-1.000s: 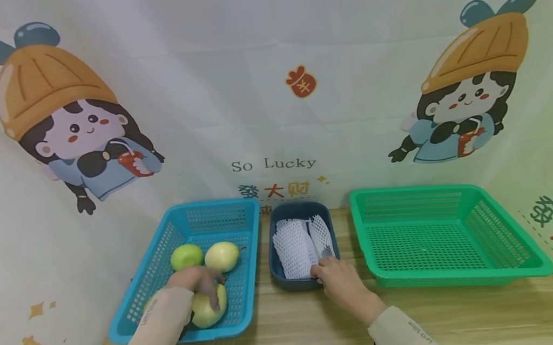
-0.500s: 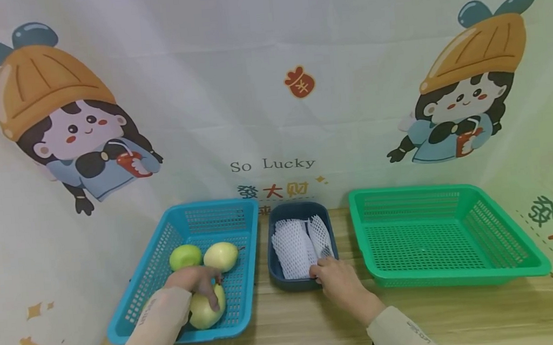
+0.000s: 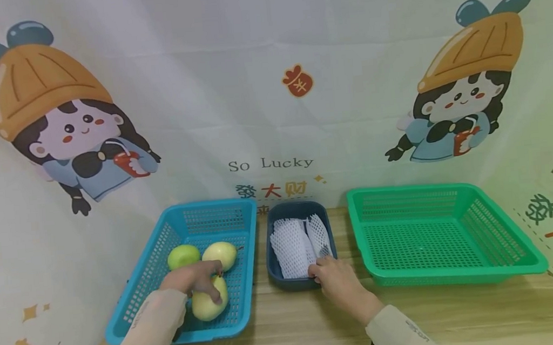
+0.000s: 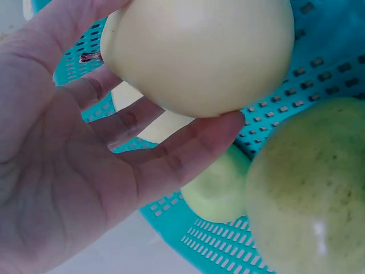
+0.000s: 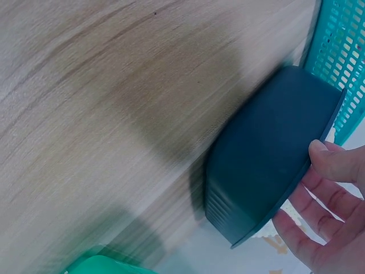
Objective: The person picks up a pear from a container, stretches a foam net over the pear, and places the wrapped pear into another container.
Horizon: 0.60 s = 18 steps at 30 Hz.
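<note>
Left of the navy tub (image 3: 292, 285), the left hand (image 3: 191, 279) grips a pear (image 3: 208, 306) between thumb and fingers, while the right hand (image 3: 340, 282) pinches the tub's near rim.

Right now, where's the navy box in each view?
Head: navy box at lower middle, between blue basket and green basket.
Left wrist: not in it.
Right wrist: right of centre, right hand pinching its rim.
Shared landmark: blue basket, lower left in head, background in left wrist, upper right edge in right wrist.
</note>
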{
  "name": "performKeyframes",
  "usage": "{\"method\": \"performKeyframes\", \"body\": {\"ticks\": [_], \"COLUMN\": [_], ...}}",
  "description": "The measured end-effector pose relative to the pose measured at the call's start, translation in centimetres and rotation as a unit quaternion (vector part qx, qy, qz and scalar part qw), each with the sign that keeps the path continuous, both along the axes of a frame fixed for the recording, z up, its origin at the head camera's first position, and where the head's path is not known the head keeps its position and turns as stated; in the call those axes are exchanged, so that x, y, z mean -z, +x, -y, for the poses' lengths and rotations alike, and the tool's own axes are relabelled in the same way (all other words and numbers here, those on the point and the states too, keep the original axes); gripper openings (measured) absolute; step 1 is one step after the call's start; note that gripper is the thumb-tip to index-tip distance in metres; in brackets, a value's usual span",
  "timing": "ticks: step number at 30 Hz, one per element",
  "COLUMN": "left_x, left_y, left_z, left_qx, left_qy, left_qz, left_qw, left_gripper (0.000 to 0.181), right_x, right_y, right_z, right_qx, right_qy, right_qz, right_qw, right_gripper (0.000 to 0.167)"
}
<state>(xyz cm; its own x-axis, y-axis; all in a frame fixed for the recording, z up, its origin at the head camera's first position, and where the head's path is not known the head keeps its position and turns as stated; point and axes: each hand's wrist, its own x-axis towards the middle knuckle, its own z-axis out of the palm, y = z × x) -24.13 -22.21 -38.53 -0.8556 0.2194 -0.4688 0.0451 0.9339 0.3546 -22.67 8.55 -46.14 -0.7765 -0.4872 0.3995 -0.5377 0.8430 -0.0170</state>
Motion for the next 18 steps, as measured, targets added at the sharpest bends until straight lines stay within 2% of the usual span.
{"method": "performKeyframes", "body": {"ticks": [3, 8, 14, 18], "left_x": [-0.3, -1.1, -2.4, -3.4], "left_y": [0.1, -0.4, -0.6, -0.6], "left_z": [0.0, -0.4, -1.0, -1.3], "left_qx": [0.009, 0.039, 0.072, 0.075], "left_qy": [0.010, 0.028, 0.063, 0.079], "left_qz": [-0.011, -0.037, -0.074, -0.082], "left_qw": [0.9999, 0.9982, 0.9926, 0.9906], "left_gripper": [0.048, 0.046, 0.047, 0.048], "right_x": [0.0, 0.0, 0.0, 0.0], "right_y": [0.1, 0.0, 0.0, 0.0], "right_z": [0.1, 0.0, 0.1, 0.0], "right_qx": [-0.001, 0.001, -0.002, -0.006], "right_qy": [0.001, 0.004, 0.001, -0.003], "right_qz": [-0.001, 0.000, -0.006, -0.005], "right_qw": [1.0000, 1.0000, 1.0000, 1.0000], "right_gripper": [0.011, 0.012, 0.012, 0.011]}}
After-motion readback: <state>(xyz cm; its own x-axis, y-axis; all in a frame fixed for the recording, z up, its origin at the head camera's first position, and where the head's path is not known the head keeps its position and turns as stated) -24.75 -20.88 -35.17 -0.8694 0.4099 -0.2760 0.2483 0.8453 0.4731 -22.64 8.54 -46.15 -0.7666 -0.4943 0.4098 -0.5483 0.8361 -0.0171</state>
